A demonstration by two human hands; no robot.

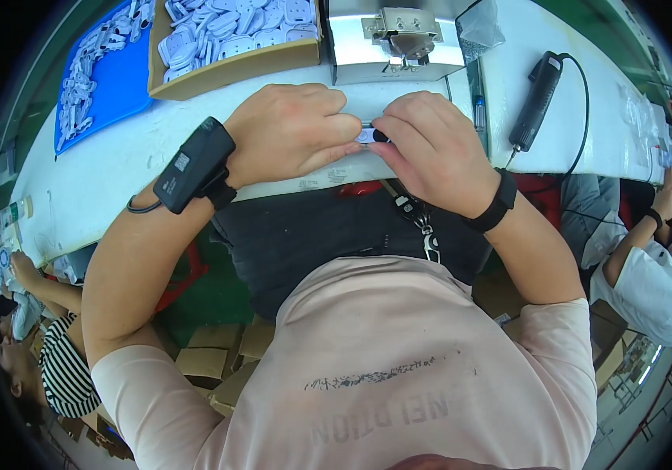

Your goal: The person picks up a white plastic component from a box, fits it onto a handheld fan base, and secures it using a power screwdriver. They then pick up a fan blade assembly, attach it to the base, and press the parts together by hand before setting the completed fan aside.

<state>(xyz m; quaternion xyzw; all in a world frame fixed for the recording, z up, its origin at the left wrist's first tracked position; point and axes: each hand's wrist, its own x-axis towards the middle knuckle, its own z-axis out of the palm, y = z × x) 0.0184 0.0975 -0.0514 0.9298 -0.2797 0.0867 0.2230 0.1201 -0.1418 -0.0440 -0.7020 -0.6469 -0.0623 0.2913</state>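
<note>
Near the front edge of the white table, my left hand (293,129) and my right hand (434,149) meet over a small white plastic part (365,135) with a dark spot at its right end. Both hands are closed, pinching it from either side between thumbs and curled fingers. Most of the part is covered by my fingers, so its full shape is hidden. Just beyond my hands stands a shiny metal fixture (390,69) with a bracket on top. A cardboard box (238,76) full of white plastic pieces sits behind my left hand.
A blue tray (120,82) with small light parts lies at the far left. On the right rests a black electric screwdriver (535,102) with a cable. A clear plastic bag (482,31) is beside the fixture. Other people sit at both sides.
</note>
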